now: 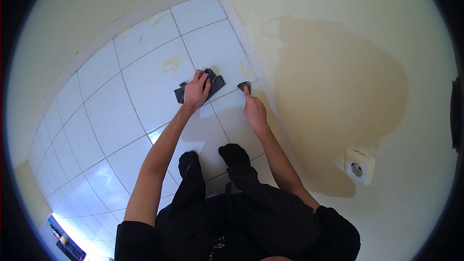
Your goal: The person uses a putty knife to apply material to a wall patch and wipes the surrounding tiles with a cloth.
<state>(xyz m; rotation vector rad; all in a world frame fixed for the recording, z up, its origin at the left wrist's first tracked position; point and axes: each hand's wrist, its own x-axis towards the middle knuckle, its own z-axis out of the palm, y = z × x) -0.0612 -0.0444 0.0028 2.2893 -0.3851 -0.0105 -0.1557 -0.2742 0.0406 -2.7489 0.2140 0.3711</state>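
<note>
My left hand (196,89) is closed over a crumpled dark grey cloth (217,85), pressing it on the white floor tiles; some of the cloth bulges up between the fingers. To its right, my right hand (255,111) grips a small scraper with a dark, flared blade (244,85). The index finger stretches along the tool toward the blade, and the handle is mostly hidden in the hand. The blade is close to the floor beside the wall; I cannot tell whether it touches. A yellowish stain (171,65) lies beyond the cloth, and a paler smear (245,69) lies beyond the scraper.
A cream wall (314,0) with a pale skirting strip (235,29) runs along the right, carrying a wall socket (357,168). The far wall (121,0) meets it in a corner. My feet in black socks (234,154) stand close behind my hands. Various objects (67,241) show at lower left.
</note>
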